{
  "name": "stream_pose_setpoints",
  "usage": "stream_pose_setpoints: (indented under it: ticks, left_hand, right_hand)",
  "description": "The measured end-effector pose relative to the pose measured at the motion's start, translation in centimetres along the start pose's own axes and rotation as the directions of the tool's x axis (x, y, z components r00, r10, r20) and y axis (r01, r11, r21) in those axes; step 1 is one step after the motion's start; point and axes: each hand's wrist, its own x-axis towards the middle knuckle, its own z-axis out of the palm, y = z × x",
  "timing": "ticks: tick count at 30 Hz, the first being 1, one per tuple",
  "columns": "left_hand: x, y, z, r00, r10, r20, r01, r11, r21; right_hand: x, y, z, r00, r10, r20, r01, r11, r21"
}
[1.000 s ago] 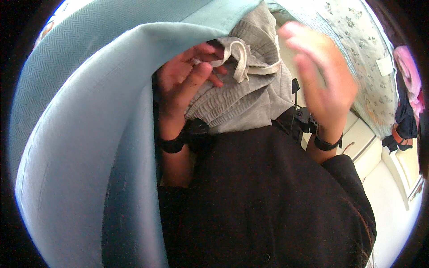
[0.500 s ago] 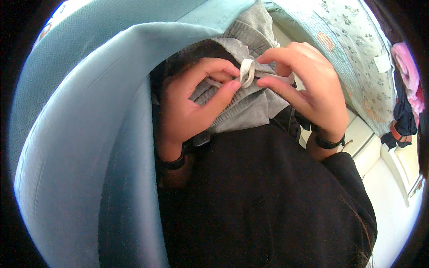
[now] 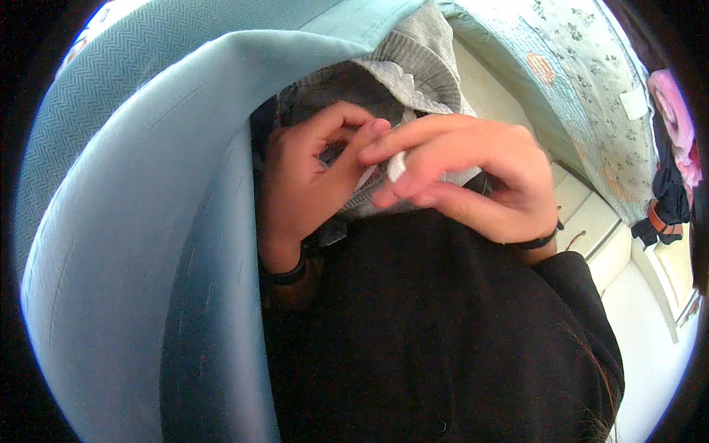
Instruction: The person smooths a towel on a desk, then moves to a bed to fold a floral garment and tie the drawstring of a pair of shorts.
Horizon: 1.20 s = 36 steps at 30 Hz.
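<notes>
A flat white drawstring (image 3: 396,167) passes between the fingers of both hands, mostly covered by them. It belongs to a grey garment (image 3: 432,63) with a ribbed band, bunched up behind and beneath the hands. My left hand (image 3: 306,181) pinches at the string, thumb and index finger together. Close against it, my right hand (image 3: 484,170) reaches over from the right. Its fingers bend around the string, which shows white between them; the fingertips are slightly blurred. A dark band circles each wrist.
A light blue padded surface (image 3: 214,133) with a folded edge rises along the left. At the far right lies a floral quilt (image 3: 591,96) above white drawers (image 3: 583,214). Pink cloth (image 3: 672,111) and dark cloth (image 3: 665,184) hang at the right rim.
My right hand has moved left and down, across to the left fingertips. The drawstring's upright loop, plainly visible before, is now mostly covered by the right fingers. My left hand stays nearly in place.
</notes>
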Motion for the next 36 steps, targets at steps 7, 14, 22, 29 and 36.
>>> stream_pose_setpoints:
  ticks: [7,14,22,29,36]
  left_hand:
    - [0.2,-0.6,1.2,1.0,0.005,-0.029,-0.003,0.998,0.067]
    - [0.8,0.6,2.3,0.996,-0.037,0.076,0.005,0.92,0.391]
    - [1.3,-0.8,3.2,0.989,0.143,-0.042,-0.118,0.923,0.365]
    - [1.1,-0.5,2.0,0.993,0.098,0.059,-0.111,0.949,0.294]
    - [1.0,-0.5,1.9,0.995,0.008,0.104,-0.038,0.958,0.286]
  right_hand:
    - [-0.2,3.5,-0.2,0.92,0.27,-0.284,-0.142,0.904,0.403]
    - [-1.2,5.3,-1.3,0.874,0.125,-0.469,0.193,0.797,0.572]
    - [-1.6,3.9,-2.4,0.897,-0.015,-0.442,0.274,0.804,0.528]
    - [-0.9,3.9,-2.5,0.92,-0.051,-0.388,0.264,0.812,0.52]
    - [-0.3,3.7,-2.1,0.94,-0.063,-0.335,0.238,0.825,0.513]
